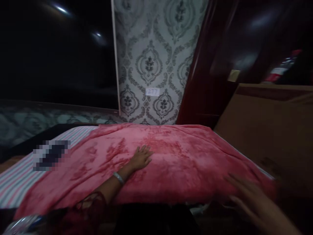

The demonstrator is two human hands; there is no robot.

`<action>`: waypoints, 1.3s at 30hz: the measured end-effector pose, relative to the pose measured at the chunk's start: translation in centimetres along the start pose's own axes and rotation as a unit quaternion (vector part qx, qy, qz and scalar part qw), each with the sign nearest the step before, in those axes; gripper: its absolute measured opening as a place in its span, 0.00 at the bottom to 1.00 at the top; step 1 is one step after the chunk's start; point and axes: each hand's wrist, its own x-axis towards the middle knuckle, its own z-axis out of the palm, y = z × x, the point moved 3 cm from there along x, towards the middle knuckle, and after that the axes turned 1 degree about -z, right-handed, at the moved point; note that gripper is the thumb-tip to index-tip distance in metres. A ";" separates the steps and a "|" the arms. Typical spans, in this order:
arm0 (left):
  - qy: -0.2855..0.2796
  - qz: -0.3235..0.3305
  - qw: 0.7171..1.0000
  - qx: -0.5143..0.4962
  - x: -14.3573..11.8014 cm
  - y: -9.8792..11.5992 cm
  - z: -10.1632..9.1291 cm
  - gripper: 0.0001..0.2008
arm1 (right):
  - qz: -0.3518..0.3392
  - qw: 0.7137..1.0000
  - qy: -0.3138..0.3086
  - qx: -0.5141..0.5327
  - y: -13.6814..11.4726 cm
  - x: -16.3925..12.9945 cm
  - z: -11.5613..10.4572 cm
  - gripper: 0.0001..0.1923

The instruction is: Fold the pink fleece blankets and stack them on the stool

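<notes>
A plush pink-red blanket point(171, 163) lies spread over a table-like surface, with creases running across its left side. My left hand point(141, 157) rests flat near its middle, fingers spread and nothing held; a silvery bracelet point(118, 178) circles that wrist. Over the near right edge of the blanket is my right hand point(246, 192), blurred by motion, with fingers stretched out and apart. Whether it touches the cloth I cannot tell. Beneath the blanket, a striped cloth point(22, 179) shows at the left.
A pixelated dark item point(52, 155) lies on the striped cloth. A large cardboard box point(274, 130) stands at the right, beside dark red glossy furniture point(207, 65). Behind are patterned wallpaper point(149, 39) with a paper label point(153, 92) and a big black screen point(56, 55).
</notes>
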 end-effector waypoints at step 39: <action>0.080 -0.521 0.849 0.033 2.8 -35.7 -11.2 0.13 | -0.063 0.983 -0.090 0.146 -13.3 16.9 31.1 0.21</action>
